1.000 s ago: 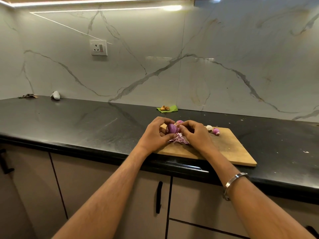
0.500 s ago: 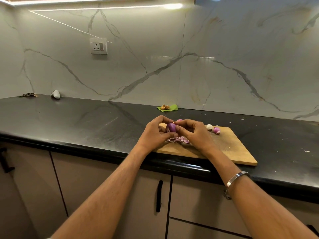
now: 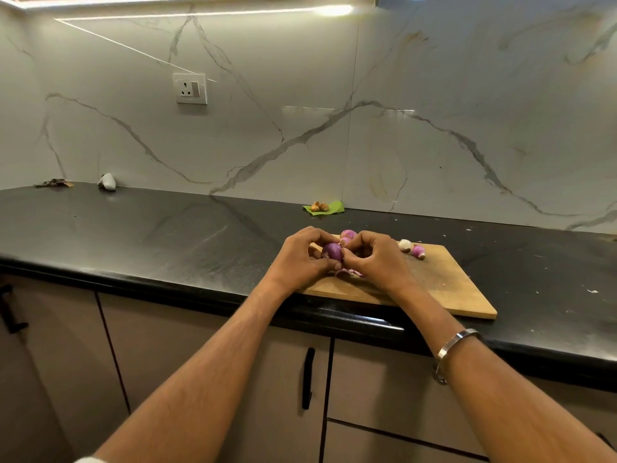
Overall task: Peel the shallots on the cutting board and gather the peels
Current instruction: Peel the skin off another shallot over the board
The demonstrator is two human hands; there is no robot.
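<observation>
A wooden cutting board point(image 3: 444, 289) lies at the front edge of the black counter. Over its left end my left hand point(image 3: 300, 259) grips a purple shallot point(image 3: 332, 251). My right hand point(image 3: 377, 259) pinches at the shallot's right side with thumb and fingertips. A small heap of purple peels point(image 3: 350, 272) lies on the board under my hands, mostly hidden. Another purple shallot point(image 3: 349, 234) sits just behind my hands. At the board's far edge lie a whitish peeled shallot point(image 3: 405, 244) and a pink one point(image 3: 418, 251).
A green leaf with small brown pieces point(image 3: 322, 207) lies by the marble wall behind the board. Far left on the counter point(image 3: 167, 235) sit a white object point(image 3: 107, 182) and dark scraps point(image 3: 53, 183). Cabinet doors with black handles point(image 3: 307, 379) are below.
Both hands stay together over the board's left end. The shallot has turned slightly in my fingers, and my right hand now hides more of the peel heap.
</observation>
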